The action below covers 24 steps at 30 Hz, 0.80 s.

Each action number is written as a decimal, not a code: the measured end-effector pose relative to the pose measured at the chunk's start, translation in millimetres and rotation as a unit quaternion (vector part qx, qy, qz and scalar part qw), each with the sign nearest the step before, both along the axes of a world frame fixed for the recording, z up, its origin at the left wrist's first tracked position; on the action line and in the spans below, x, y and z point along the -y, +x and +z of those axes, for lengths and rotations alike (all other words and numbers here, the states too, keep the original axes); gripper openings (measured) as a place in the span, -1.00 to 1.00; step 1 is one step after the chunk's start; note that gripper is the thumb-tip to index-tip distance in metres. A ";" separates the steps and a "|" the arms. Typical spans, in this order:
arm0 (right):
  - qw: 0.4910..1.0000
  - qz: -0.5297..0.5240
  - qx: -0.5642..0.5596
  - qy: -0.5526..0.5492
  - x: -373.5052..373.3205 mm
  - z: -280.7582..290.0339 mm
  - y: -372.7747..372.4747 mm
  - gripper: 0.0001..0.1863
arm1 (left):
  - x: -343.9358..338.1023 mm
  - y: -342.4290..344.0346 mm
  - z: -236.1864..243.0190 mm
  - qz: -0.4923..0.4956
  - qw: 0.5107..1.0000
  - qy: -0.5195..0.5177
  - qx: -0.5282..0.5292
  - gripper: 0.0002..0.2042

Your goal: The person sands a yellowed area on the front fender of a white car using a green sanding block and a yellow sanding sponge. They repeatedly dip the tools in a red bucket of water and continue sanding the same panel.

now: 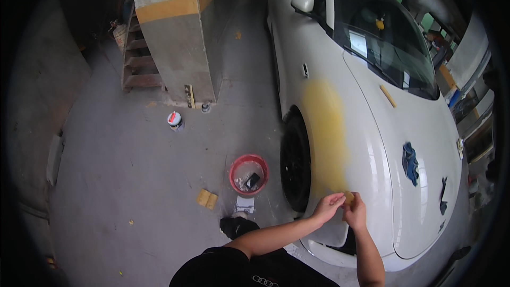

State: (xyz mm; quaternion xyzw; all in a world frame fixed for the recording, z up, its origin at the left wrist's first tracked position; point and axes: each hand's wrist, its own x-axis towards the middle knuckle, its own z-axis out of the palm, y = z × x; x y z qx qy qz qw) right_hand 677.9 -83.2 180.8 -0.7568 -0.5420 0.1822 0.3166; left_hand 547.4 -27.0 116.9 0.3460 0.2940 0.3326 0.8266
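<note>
Above the front fender of a white car, my left hand and my right hand meet at a small tan piece that looks like folded sandpaper. The fingers of both hands are closed on it, and they hide part of it. Just beyond my hands, a dull yellow patch spreads over the fender above the black front wheel. Its edges fade into the white paint.
A red basin with cloudy water and a black block stands by the wheel. Tan sheets and a white sheet lie nearby. A can stands before a pillar. The hood carries a blue cloth and a tan strip.
</note>
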 end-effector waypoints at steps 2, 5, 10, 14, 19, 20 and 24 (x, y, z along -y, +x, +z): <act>0.998 -0.057 -0.003 -0.016 -26.2 -5.2 14.5 -0.64 | -25.3 -6.2 -22.7 0.035 0.996 0.028 -0.074 -0.54; 0.990 -0.098 0.077 0.073 -55.2 -1.2 29.8 -0.85 | -74.3 -14.3 -74.9 -0.020 0.981 0.058 -0.184 -0.51; 0.971 -0.199 -0.128 -0.044 -72.2 21.5 38.8 -0.75 | -133.5 -1.3 -162.2 -0.162 0.943 0.071 -0.282 -0.38; 0.959 -0.176 -0.207 -0.077 -66.3 38.3 42.6 -0.77 | -125.5 24.2 -177.3 -0.149 0.949 0.019 -0.277 -0.30; 0.937 -0.270 -0.115 -0.188 -67.3 48.7 46.2 -0.75 | -115.1 15.4 -168.3 -0.051 0.982 -0.137 -0.118 -0.42; 0.946 -0.259 -0.114 -0.160 -67.6 49.7 44.9 -0.73 | -115.5 7.7 -168.3 -0.014 0.971 -0.185 -0.149 -0.36; 0.940 -0.260 -0.169 -0.140 -72.1 57.0 35.6 -0.71 | -139.7 -12.6 -179.3 -0.060 0.982 -0.172 -0.049 -0.14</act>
